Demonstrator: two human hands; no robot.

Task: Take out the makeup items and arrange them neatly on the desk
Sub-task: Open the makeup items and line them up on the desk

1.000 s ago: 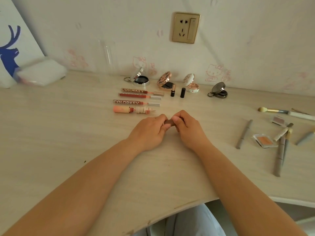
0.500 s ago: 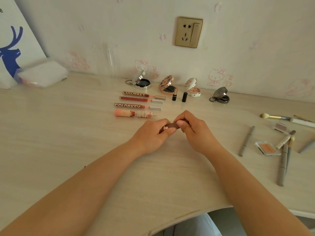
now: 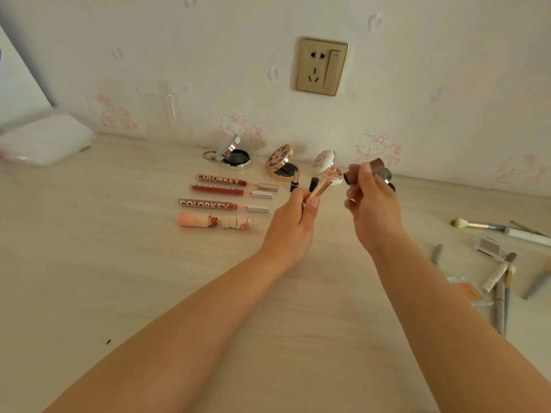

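My left hand [image 3: 293,214] grips a rose-gold lipstick body [image 3: 320,188] that points up and to the right. My right hand [image 3: 369,201] pinches its brown cap [image 3: 362,172], held apart from the body, above the desk [image 3: 89,263]. Behind my hands, several lip gloss tubes [image 3: 229,193] lie in a row. Open compacts [image 3: 235,155] stand along the wall, with an upright lipstick [image 3: 295,182] and its black cap [image 3: 313,183] in front of them. A dark compact is mostly hidden behind my right hand.
Loose brushes [image 3: 477,225], grey pencils [image 3: 501,305] and small blush palettes [image 3: 469,290] are scattered at the right. A clear glass holder [image 3: 162,114] and a white pouch [image 3: 44,140] are at the back left. A wall socket [image 3: 322,67] is above the desk.
My hands were together on the closed lipstick low over the desk. They have since risen and separated, the cap coming off in my right hand and the body staying in my left.
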